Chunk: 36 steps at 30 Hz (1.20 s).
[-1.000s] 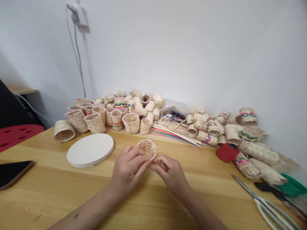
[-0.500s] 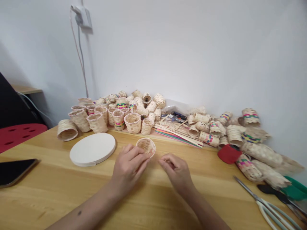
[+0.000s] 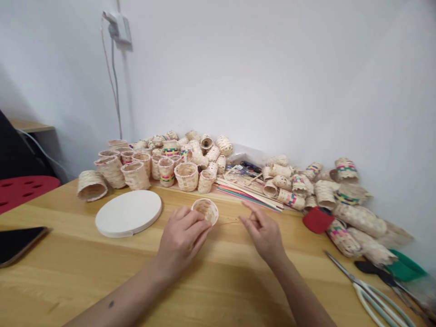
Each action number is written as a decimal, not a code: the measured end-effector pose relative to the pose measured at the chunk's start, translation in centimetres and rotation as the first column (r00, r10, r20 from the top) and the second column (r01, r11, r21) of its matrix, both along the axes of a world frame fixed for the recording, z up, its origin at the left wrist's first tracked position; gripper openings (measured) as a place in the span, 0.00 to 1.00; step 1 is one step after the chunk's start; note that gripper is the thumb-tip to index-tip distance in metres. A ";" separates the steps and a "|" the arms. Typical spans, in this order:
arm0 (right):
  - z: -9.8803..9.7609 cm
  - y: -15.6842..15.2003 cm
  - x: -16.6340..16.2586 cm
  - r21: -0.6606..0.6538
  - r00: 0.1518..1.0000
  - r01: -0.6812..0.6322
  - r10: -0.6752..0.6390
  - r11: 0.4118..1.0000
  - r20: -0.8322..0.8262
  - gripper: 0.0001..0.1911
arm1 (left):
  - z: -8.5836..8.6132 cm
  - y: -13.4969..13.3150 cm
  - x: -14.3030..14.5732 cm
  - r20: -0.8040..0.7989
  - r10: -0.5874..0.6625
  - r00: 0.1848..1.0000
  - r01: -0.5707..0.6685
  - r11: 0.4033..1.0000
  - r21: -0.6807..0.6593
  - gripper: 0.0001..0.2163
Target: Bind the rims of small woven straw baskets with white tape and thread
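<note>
Many baskets (image 3: 186,177) beyond the left hand (image 3: 182,240)

Bare left forearm (image 3: 136,284), small dark mark (image 3: 111,304); bare right forearm (image 3: 303,290).

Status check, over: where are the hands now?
Left hand gripping small woven basket. Right hand apart, thin thread leading toward it. Round white board to the left.

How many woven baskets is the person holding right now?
1: a small pale woven strip basket, tilted in the left hand; the right hand holds none.
</note>
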State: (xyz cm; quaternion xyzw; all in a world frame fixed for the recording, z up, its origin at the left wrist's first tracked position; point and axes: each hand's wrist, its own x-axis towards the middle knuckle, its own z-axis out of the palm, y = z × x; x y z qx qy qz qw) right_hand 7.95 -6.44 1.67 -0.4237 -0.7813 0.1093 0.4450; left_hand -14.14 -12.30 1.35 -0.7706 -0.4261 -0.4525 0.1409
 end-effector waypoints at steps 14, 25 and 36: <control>1.1 -1.4 -1.0 -0.101 0.851 -0.492 0.503 0.864 0.153 0.14 | 1.1 0.2 -0.9 0.131 -0.315 0.940 0.337 0.916 -0.218 0.12; 0.7 -1.1 -1.1 -0.171 0.919 -0.379 0.392 0.910 0.050 0.11 | 1.7 0.4 -0.6 0.420 -0.270 0.867 0.468 0.730 -0.498 0.05; 0.9 -2.2 -1.9 -0.082 0.948 -0.299 0.306 0.951 0.086 0.08 | 0.9 1.0 -0.6 0.561 -0.076 0.824 0.406 0.771 -0.491 0.07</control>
